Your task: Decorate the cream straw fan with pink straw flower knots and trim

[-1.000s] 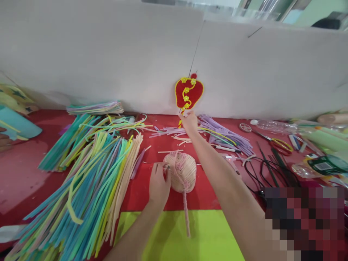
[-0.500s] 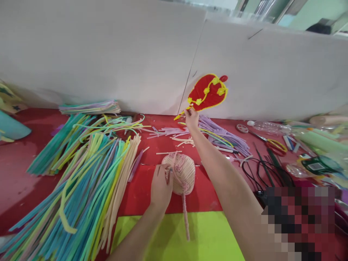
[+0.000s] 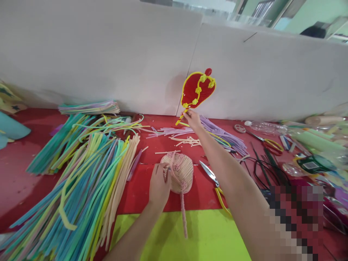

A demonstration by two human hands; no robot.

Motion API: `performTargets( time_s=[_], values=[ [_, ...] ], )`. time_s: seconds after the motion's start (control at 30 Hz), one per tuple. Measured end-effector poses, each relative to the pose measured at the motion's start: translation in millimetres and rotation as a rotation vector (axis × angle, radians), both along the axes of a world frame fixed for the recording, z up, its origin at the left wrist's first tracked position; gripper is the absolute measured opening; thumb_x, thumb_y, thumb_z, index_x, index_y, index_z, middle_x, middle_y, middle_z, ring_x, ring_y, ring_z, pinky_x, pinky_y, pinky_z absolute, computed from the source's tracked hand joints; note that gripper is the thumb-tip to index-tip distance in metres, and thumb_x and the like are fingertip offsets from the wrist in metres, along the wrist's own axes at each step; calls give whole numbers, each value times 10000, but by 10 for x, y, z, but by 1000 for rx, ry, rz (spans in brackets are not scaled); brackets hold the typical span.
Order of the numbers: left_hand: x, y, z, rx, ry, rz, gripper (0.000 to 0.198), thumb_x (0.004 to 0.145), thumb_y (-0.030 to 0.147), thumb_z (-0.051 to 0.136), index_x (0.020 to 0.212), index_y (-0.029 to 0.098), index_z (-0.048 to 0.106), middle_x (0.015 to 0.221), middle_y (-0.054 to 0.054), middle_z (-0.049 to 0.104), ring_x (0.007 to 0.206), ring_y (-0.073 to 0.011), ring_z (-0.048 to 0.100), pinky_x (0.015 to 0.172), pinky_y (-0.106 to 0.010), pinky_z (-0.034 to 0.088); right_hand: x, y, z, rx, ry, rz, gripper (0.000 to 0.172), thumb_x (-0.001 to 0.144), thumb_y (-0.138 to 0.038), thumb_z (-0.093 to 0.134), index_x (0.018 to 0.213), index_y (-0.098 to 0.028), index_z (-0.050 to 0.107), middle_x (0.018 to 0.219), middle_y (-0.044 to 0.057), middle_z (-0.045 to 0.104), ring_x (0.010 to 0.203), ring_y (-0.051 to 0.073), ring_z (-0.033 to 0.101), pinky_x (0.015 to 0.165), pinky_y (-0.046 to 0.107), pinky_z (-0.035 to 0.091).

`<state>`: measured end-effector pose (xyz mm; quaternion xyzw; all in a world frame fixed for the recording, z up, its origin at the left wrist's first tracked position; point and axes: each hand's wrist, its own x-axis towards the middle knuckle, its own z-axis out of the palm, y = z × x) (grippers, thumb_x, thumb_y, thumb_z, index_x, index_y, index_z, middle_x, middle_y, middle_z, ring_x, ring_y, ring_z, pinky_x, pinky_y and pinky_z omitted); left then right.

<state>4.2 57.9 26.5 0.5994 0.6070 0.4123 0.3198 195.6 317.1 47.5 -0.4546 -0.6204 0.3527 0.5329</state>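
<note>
My right hand (image 3: 192, 119) is raised near the white wall, fingers closed round the yellow handle of a red hand fan (image 3: 191, 90). Yellow edging, a winding line of small yellow flowers and a red knob decorate that fan. Below, a beige hand fan (image 3: 186, 174) made of pipe cleaners lies on the red table, its twisted pink handle reaching over a yellow-green sheet (image 3: 174, 250). My left hand (image 3: 160, 183) grips the left side of this beige fan with curled fingers; pink flower trim shows beside the fingertips. Scissors (image 3: 213, 175) with yellow handles lie under my right forearm.
Bundles of coloured pipe cleaners (image 3: 81, 192) cover the left side. Purple pipe cleaners (image 3: 225, 136) and cut beige pieces (image 3: 187, 140) lie at the back. A second pair of scissors (image 3: 273, 145), a plastic bottle (image 3: 266, 127) and black cords (image 3: 258, 170) are on the right.
The red fan has swung more upright and shifted left with my right hand. The scissors under my right forearm have come into sight. My left hand stays on the beige fan.
</note>
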Motion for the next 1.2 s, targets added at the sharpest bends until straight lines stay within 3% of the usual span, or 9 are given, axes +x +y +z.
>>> performTargets(
  time_s=[0.37,0.57,0.77,1.0,1.2],
  values=[
    [3,2,4,-6,-1,-2,165,874,236,448,1000,204,549,962,-57,568,848,-190,562,749,-323,468,8,12,-1,28,-9,-36,238,749,-409,602,754,-174,566,745,17,632,667,132,615,732,318,523],
    [-6,-8,-16,-14,-5,-10,161,877,225,447,1001,202,547,962,-55,552,845,-184,548,765,-331,460,8,77,-24,63,-4,-235,219,722,-357,648,720,-187,510,647,-29,580,559,109,580,639,283,510],
    [1,-13,-23,-15,-1,-13,155,881,224,447,998,206,546,962,-49,550,838,-178,543,762,-326,464,-3,128,-68,65,-48,-377,213,746,-343,634,811,-194,495,683,-31,563,578,114,594,589,253,500],
    [5,-12,-24,11,24,-10,147,870,212,459,983,211,553,942,-47,560,834,-181,558,752,-319,470,-58,107,-196,15,-193,-449,197,777,-305,589,915,-174,538,726,-7,587,649,141,612,653,288,497],
    [-6,3,-38,22,15,-4,149,883,240,446,973,207,561,951,-52,566,864,-186,565,766,-327,479,-160,125,-214,-51,-352,-464,157,775,-256,584,894,-156,560,768,29,606,746,168,607,732,317,478]
  ],
)
